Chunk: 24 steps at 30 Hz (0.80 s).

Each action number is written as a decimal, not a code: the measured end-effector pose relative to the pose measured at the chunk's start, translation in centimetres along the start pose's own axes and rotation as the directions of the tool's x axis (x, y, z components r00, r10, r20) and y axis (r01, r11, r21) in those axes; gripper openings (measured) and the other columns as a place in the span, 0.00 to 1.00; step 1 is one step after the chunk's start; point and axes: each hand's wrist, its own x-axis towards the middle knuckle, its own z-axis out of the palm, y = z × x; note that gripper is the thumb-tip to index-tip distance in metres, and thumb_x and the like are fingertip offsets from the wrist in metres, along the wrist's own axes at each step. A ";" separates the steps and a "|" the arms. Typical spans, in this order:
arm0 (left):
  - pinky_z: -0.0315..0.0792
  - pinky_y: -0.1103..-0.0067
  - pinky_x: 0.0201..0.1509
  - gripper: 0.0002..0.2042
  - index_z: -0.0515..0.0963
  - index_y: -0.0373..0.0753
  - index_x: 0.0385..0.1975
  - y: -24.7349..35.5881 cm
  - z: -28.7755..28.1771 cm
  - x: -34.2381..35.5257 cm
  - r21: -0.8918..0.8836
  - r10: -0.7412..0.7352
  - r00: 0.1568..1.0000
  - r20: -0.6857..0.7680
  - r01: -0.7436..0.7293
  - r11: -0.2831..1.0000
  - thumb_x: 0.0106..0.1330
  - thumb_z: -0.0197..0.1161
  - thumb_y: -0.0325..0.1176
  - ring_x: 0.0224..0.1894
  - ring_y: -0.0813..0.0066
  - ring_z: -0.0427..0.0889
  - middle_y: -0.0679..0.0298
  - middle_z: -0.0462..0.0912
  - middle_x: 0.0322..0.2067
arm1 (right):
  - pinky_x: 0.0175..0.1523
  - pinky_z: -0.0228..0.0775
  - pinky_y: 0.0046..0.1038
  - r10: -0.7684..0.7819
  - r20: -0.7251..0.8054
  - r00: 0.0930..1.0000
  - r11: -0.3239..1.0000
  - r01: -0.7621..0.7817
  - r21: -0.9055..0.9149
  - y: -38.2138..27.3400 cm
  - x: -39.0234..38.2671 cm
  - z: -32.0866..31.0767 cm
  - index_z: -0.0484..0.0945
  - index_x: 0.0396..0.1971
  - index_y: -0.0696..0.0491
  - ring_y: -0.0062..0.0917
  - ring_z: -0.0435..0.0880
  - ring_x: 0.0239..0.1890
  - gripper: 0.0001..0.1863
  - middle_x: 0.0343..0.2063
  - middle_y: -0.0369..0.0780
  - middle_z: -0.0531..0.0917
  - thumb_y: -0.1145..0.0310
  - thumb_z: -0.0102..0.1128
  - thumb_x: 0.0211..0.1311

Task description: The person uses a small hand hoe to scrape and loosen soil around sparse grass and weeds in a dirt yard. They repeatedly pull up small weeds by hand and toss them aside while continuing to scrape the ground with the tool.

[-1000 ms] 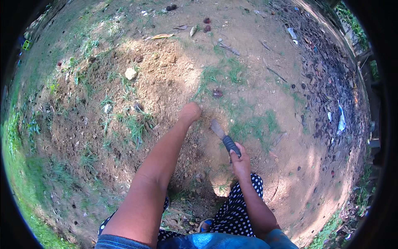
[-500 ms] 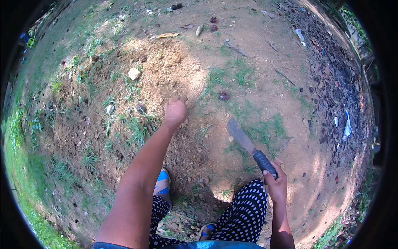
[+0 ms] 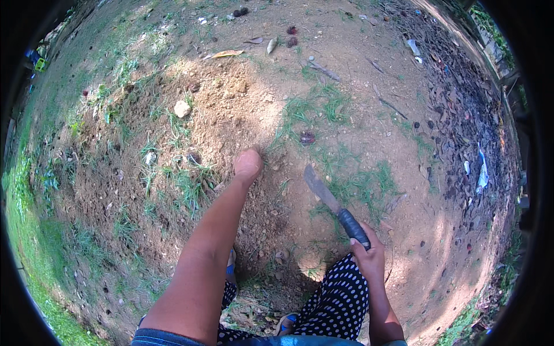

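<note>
My left hand (image 3: pixel 249 165) is down at the loose soil in the middle, back of the hand upward. Its fingers are hidden beyond the knuckles, so their grip does not show. A short machete (image 3: pixel 323 190) with a dull, stained blade and a black wrapped handle is in my right hand (image 3: pixel 369 254), closed round the handle. The blade points up and left, over bare dirt beside a grass patch (image 3: pixel 369 181). Loosened soil (image 3: pixel 231 109) with small clods lies just past my left hand.
A pale stone (image 3: pixel 182 109) and uprooted grass tufts (image 3: pixel 187 184) lie to the left. Dark red husks (image 3: pixel 307 138), a yellow leaf (image 3: pixel 227 53) and twigs (image 3: pixel 324 70) are scattered ahead. Leaf litter (image 3: pixel 456 115) with white plastic scraps (image 3: pixel 482 173) borders the right. My sandalled foot (image 3: pixel 285 323) is below.
My left hand has drawn slightly nearer and right, its fingers now less visible. My right hand and the machete have shifted a little left; the whole view has also moved slightly.
</note>
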 end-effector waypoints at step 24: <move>0.71 0.66 0.54 0.14 0.78 0.34 0.41 2.9 -0.7 3.7 0.040 0.142 0.982 0.125 -0.148 0.988 0.60 0.50 0.31 0.51 0.54 0.77 0.48 0.78 0.46 | 0.41 0.73 0.29 -0.271 -0.064 0.961 0.950 0.256 -0.177 0.3 8.9 8.0 0.71 0.53 0.55 0.34 0.84 0.34 0.24 0.33 0.48 0.83 0.66 0.61 0.55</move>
